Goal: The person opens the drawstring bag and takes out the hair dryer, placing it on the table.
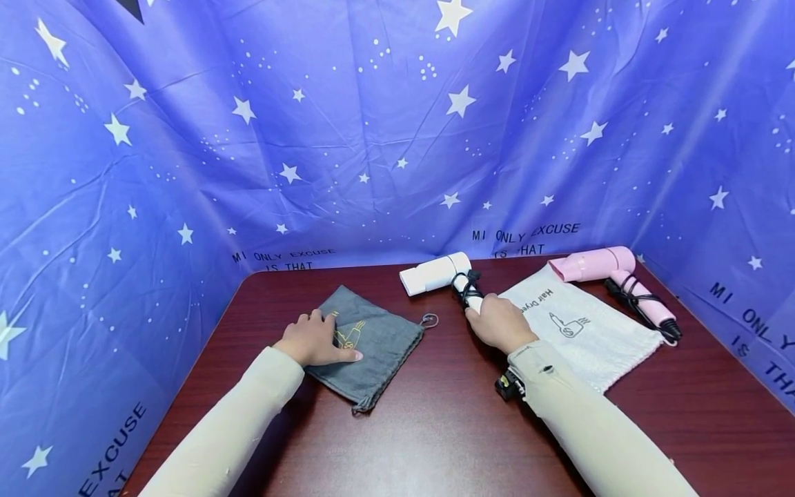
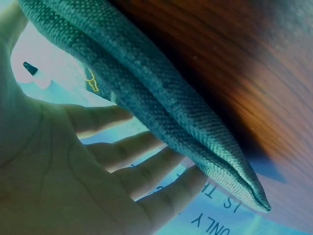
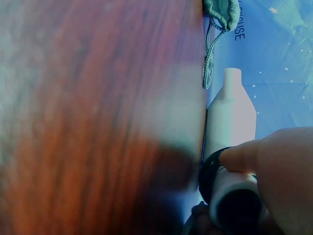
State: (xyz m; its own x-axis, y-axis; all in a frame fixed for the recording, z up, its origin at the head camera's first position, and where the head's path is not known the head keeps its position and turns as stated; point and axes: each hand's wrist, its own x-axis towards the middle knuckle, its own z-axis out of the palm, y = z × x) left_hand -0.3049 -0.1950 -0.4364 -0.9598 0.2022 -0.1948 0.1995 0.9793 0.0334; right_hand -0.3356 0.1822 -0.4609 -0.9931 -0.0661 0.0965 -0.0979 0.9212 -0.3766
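Note:
My left hand (image 1: 315,339) rests on a dark grey drawstring bag (image 1: 379,338) with a yellow hair dryer print. In the left wrist view, the fingers (image 2: 146,171) are fairly straight and spread, with their tips against the bag's cloth (image 2: 146,98). To the right, a white hair dryer (image 1: 435,273) lies on the table, its black cord (image 1: 467,290) wound about the handle. My right hand (image 1: 500,324) grips the lower end of that handle. The right wrist view shows the dryer's white body (image 3: 230,117) beyond the hand, with the far fingers hidden.
A white drawstring bag (image 1: 596,345) printed "Hair Dryer" lies flat at the right, partly under my right forearm. A pink hair dryer (image 1: 593,264) with a wound black cord lies across its far right edge. A blue star-patterned cloth (image 1: 366,138) walls in the dark red table (image 1: 397,442).

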